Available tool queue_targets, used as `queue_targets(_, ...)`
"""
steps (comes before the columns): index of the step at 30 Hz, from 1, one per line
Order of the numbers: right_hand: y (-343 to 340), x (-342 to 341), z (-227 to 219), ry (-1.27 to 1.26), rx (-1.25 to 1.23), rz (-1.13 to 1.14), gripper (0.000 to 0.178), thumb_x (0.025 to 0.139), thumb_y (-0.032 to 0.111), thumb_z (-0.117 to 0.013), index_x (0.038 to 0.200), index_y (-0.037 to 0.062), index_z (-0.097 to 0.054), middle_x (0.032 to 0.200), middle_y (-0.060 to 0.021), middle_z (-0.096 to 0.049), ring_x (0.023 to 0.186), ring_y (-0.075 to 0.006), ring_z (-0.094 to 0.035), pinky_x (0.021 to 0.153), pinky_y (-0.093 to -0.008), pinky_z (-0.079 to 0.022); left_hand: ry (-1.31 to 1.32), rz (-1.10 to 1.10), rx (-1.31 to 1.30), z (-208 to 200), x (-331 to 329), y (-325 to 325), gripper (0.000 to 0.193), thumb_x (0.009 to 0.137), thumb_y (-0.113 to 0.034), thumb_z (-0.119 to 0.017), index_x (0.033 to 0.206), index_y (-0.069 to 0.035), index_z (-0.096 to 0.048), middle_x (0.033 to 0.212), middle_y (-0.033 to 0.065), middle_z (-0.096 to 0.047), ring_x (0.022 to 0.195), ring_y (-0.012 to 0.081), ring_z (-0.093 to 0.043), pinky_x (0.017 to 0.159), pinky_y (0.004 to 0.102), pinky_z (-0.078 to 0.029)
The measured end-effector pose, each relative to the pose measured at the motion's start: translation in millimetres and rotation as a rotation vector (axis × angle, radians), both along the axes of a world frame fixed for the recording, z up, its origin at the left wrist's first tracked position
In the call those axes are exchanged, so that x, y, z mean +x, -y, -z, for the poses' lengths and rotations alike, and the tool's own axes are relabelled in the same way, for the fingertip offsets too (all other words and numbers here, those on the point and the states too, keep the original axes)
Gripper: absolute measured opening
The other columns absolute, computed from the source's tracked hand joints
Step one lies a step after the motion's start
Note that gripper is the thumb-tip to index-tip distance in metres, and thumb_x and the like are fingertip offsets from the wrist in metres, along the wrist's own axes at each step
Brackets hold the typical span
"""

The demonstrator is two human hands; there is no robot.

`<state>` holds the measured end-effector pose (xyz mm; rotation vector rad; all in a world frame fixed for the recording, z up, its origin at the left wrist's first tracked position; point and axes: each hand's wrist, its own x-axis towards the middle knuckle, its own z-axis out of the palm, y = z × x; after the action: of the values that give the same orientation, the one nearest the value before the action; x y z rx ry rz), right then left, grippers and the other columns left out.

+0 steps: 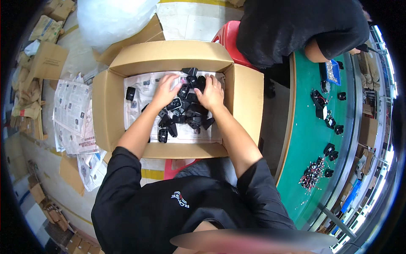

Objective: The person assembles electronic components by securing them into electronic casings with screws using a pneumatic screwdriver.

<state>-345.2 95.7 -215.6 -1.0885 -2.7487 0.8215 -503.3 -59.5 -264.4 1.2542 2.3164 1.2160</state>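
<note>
A pile of small black plastic parts [179, 103] lies on newspaper [141, 101] inside an open cardboard box [169, 57]. Both my arms reach over the box's near wall. My left hand [166, 90] is at the pile's left upper side, thumb apart from the fingers, with nothing visible between them. Across the pile, my right hand [211, 94] has its fingers spread against the right side. One black part [201, 81] sits between its thumb and forefinger; I cannot see a firm grip on it. Another black part [130, 93] lies alone near the left wall.
At the right, a green-topped workbench [304, 139] bears a wire heap [313, 172], black parts [332, 151] and a blue tray [333, 73]. A person in black [296, 29] sits by a red stool [228, 38]. Newspapers [74, 110] and a plastic bag [114, 21] lie leftward.
</note>
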Motion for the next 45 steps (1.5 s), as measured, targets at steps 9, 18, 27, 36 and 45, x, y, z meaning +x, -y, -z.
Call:
queue_targets(9,25,36,-10,0.282,-0.205,-0.465,0.058,0.092,0.054,-0.064,0.133,0.0128,-0.062,0.144,-0.0110,-0.058,0.135,-0.0326,-0.052,0.106,-0.0609,-0.043,-0.215,0.095,-0.534,-8,25,-64,0.056,0.087,-0.049,-0.073,0.138,-0.029,-0.063,0.130,0.0125,-0.051,0.121,0.0374,-0.046,0.100,0.0552,-0.038)
queue_targets(18,43,52,8,0.409,-0.177,-0.259,0.062,0.099,0.057,-0.056,0.151,0.0242,-0.051,0.163,-0.0075,-0.037,0.150,-0.0407,-0.029,0.113,-0.0614,-0.040,-0.447,0.002,-0.347,33,36,-68,0.034,0.083,-0.030,-0.080,0.115,-0.024,-0.070,0.146,0.0102,-0.043,0.130,0.0425,-0.042,0.103,0.0571,-0.042)
queue_targets(27,58,93,-13,0.159,-0.282,-0.414,0.047,0.091,0.051,-0.068,0.121,0.0139,-0.069,0.135,-0.0136,-0.064,0.130,-0.0439,-0.053,0.104,-0.0559,-0.046,-0.444,0.195,-0.364,3,21,-39,0.054,0.089,-0.008,-0.060,0.136,-0.033,-0.063,0.124,0.0072,-0.058,0.115,0.0337,-0.054,0.097,0.0504,-0.041)
queue_targets(36,62,79,-3,0.401,-0.459,-0.006,0.089,0.092,0.068,-0.059,0.157,0.0095,-0.040,0.155,-0.0308,-0.040,0.141,-0.0502,-0.041,0.118,-0.0498,-0.037,0.020,-0.102,-0.447,7,-67,115,0.041,0.088,-0.035,-0.076,0.122,-0.013,-0.071,0.123,0.0156,-0.066,0.116,0.0356,-0.061,0.103,0.0410,-0.046)
queue_targets(45,64,93,23,0.367,-1.016,0.124,0.112,0.084,0.073,-0.068,0.155,-0.0065,-0.034,0.153,-0.0293,-0.047,0.144,-0.0368,-0.045,0.118,-0.0422,-0.036,1.037,-0.012,-0.857,-48,-48,114,0.084,0.089,-0.067,-0.067,0.161,-0.038,-0.033,0.162,0.0113,-0.039,0.145,0.0332,-0.038,0.103,0.0632,-0.044)
